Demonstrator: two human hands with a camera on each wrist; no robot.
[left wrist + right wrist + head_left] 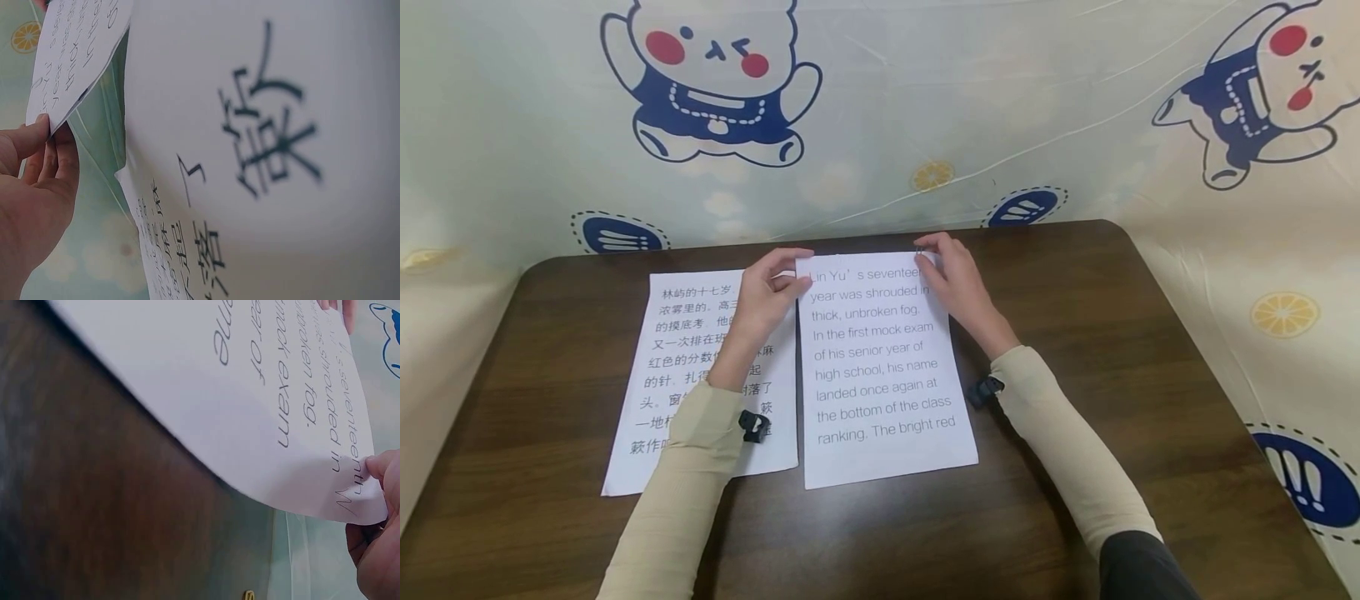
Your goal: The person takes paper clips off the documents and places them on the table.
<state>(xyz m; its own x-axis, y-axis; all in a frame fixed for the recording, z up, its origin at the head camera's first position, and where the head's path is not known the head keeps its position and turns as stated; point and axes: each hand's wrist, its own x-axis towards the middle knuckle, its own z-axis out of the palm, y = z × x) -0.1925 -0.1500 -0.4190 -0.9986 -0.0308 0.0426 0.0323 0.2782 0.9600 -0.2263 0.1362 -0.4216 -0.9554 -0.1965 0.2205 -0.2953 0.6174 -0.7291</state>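
Note:
In the head view, a white sheet printed with English text lies at the middle of the table. My left hand pinches its top left corner between thumb and fingers. At the top right corner my right hand pinches the same sheet, thumb on the printed face. A small dark shape, too small to identify, shows by the right fingertips. Left of this sheet lies a second white sheet with Chinese text, partly covered by my left hand and forearm. In the right wrist view, the English sheet bows upward near the right hand.
Both sheets are on a dark brown wooden table. Behind it hangs a pale curtain printed with cartoon figures and orange slices. Dark wrist cameras sit on both beige sleeves.

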